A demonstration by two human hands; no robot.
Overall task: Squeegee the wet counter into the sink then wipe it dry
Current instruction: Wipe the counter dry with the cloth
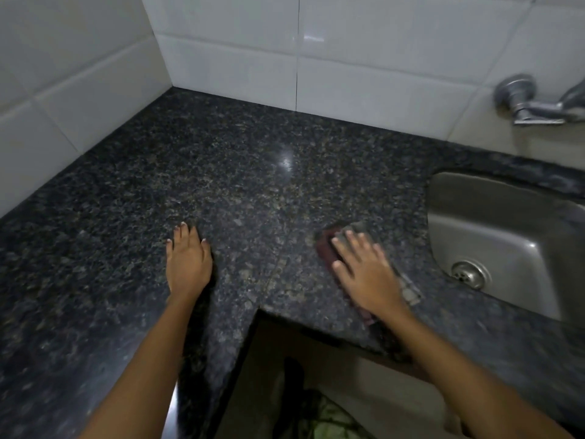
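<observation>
A dark speckled granite counter [247,172] fills the corner, L-shaped, with a steel sink [493,236] set in at the right. My right hand [367,274] presses flat on a folded cloth [326,248], dark red with a grey checked part, lying on the counter just left of the sink. The hand hides most of the cloth. My left hand [188,258] rests flat on the bare counter to the left, fingers spread, holding nothing. No squeegee is in view.
White tiled walls [364,58] close the counter at the back and left. A metal tap [538,103] juts from the wall above the sink. The sink drain [468,274] shows near its front. The counter's inner edge drops off between my arms.
</observation>
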